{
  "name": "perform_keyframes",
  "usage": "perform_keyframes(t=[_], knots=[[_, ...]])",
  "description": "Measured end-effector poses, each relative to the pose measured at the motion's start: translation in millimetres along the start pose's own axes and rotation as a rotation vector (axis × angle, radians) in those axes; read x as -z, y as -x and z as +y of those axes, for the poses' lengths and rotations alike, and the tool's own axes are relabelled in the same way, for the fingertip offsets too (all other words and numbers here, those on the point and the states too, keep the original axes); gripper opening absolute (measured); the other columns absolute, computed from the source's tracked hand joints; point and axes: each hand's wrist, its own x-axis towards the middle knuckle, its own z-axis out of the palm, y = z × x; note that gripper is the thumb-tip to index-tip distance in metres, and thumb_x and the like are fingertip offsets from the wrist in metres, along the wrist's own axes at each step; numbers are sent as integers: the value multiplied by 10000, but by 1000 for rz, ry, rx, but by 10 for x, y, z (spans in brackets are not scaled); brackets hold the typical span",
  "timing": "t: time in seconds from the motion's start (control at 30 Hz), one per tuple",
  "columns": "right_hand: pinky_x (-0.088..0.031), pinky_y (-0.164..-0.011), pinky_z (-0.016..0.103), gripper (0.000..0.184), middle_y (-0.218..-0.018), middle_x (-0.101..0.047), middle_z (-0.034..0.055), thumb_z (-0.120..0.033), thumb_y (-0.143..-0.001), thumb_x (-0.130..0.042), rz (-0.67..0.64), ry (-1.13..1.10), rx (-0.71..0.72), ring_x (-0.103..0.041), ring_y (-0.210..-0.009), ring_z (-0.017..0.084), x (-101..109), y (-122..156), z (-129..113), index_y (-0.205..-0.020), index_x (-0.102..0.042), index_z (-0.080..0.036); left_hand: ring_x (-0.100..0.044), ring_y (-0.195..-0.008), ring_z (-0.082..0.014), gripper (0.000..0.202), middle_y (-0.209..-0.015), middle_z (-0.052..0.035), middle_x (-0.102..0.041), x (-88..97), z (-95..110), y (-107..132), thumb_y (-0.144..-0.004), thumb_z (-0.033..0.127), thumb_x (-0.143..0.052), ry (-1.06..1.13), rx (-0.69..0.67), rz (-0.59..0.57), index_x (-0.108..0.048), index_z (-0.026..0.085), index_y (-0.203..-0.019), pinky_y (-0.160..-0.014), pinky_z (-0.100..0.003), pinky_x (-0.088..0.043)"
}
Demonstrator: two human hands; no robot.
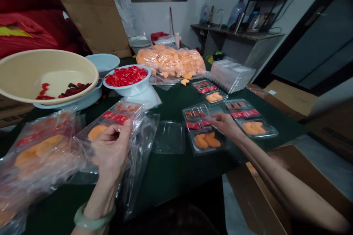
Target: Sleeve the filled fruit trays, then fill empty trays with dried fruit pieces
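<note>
One smooth, rounded, pale green bangle point(92, 223).

Room: a small packing workshop, from where I stand;
Green table point(165, 169): filled trays point(206, 141), stacked clear trays point(231, 75), a bulk bag of orange pieces point(171, 60);
Beside it: an open carton point(309, 176);
Counter point(261, 36): bottles point(236, 11), a kettle point(254, 25)

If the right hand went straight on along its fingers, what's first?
Likely the red packet in the tray beside the right hand; depth is unclear, and they may already touch.

Bagged packs point(41, 147) lie left of the filled trays point(202, 131).
</note>
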Motion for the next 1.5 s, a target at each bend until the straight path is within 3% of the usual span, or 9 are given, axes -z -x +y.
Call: perform_keyframes(t=[0.17,0.27,0.4,0.73,0.83,0.93,1.13,1.33,1.5], knots=[[-372,-564,270,367,-827,-626,77,-501,-730,-602,190,586,-19,-593,-768,217,-88,-60,50,-911,-617,-182,-403,-501,-95,343,-527,17,-445,-315,-95,352,-760,347,-610,-321,-342,-445,-477,168,-499,-503,-231,-304],[-391,-597,273,447,-938,-625,117,-498,-754,-583,162,623,-3,-600,-826,227,-98,-82,55,-1035,-586,-151,-482,-595,-131,307,-609,-23,-524,-660,-234,563,-782,372,-577,-502,-497,-698,-517,172,-557,-562,-249,-344],[-364,-560,266,378,-826,-644,89,-451,-763,-588,80,609,25,-603,-744,215,-106,-106,40,-991,-601,-149,-550,-691,-182,290,-721,-64,-594,-938,-317,622,-818,402,-530,-730,-534,-847,-591,163,-665,-598,-282,-373],[-387,-545,226,361,-728,-596,-2,-350,-773,-594,24,348,65,-553,-636,142,-97,-33,58,-1082,-551,-168,-579,-755,-198,209,-779,-93,-608,-973,-491,562,-834,200,-423,-778,-402,-837,-596,139,-734,-682,-300,-419],[-385,-542,226,406,-719,-579,-4,-299,-726,-645,25,270,30,-527,-603,130,-66,-56,52,-1086,-545,-142,-581,-790,-195,262,-850,-93,-618,-965,-514,573,-812,136,-408,-755,-399,-843,-587,115,-1001,-704,-296,-427],[-365,-519,231,304,-656,-569,2,-295,-675,-691,14,229,-23,-521,-589,136,-55,-90,24,-917,-595,-136,-581,-833,-214,468,-904,-98,-610,-973,-502,584,-807,113,-388,-795,-435,-905,-446,127,-1271,-710,-313,-438],[-307,-392,205,268,-497,-508,-20,-345,-721,-652,-134,-6,-173,-463,-433,96,-101,-55,-115,-590,-496,-170,-572,-894,-253,459,-929,-130,-596,-1037,-528,596,-809,125,-393,-905,-475,-980,-475,104,-1260,-731,-345,-456],[-449,-428,197,156,-710,-664,29,-285,-771,-605,-276,-353,-223,-638,-597,147,-40,64,-212,-748,-483,-191,-576,-774,-200,424,-830,-90,-613,-1008,-610,537,-777,101,-434,-632,-409,-945,-527,81,-1191,-720,-322,-464],[-434,-374,172,353,-617,-654,3,-231,-600,-783,-227,-644,-245,-645,-536,164,282,143,-7,-783,-481,-210,-465,-534,-87,359,-618,45,-519,-844,-352,216,-737,194,-592,-157,-158,-795,-566,121,-1087,-546,-214,-408]])
